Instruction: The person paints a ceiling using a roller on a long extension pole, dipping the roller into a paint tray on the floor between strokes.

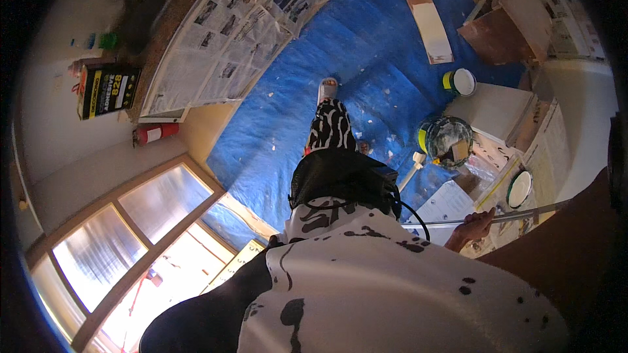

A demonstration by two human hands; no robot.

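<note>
My right hand [472, 227] is closed around a long, thin, silvery metal bar [526, 214] at the lower right. The bar lies nearly level, one end passing behind my shirt, the other running toward the right rim. Close beyond the hand are a sheet of white paper [445, 208] and an open round tub lid or pot [520, 189] with pale contents. My left hand does not show. A black bag [340, 180] hangs at my waist over a white shirt with dark blotches [366, 261].
A blue floor sheet [281, 117] carries pale flecks. At right stand a bucket [451, 140] with tools inside, a white-lidded tub [463, 82] and leaning boards [490, 111]. A newspaper-covered counter [216, 46] runs along the left, above a red extinguisher [156, 133] and glazed door [98, 255].
</note>
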